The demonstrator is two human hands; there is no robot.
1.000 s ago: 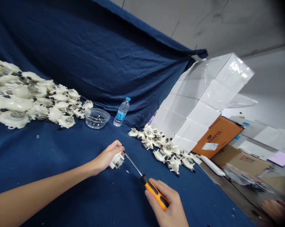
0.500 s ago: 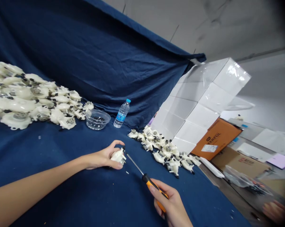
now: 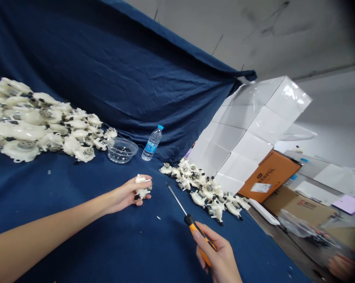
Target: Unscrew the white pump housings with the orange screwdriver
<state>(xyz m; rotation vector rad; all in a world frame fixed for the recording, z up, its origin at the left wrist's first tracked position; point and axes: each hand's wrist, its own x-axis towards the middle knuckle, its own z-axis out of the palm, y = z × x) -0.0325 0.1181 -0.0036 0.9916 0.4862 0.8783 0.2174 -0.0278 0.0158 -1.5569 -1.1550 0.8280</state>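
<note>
My left hand [image 3: 125, 195] is curled closed, its fingers [image 3: 143, 177] grasping a small white plastic part [image 3: 143, 192] with a grey metal centre. The part looks light and stiff, but its thin tabs could snap, so I judge the solid round body the safest place to hold it. My right hand [image 3: 221, 255] is clenched around the orange-and-black handle of a steel-shafted screwdriver [image 3: 201, 236]. The thin shaft slants up and to the left, its tip near the small white plastic part but not touching it.

Both hands are above a dark blue cloth [image 3: 62, 184]. To the right of the part, just past the screwdriver tip, lies a low heap of similar white parts [image 3: 205, 188]. Farther right stands a stack of white boxes wrapped in clear plastic [image 3: 248, 129]. Up and to the left of the part sit a clear plastic bowl [image 3: 122, 138] holding small dark pieces, a clear water bottle with a blue cap [image 3: 152, 144], and a much larger heap of white plastic parts [image 3: 32, 125].
</note>
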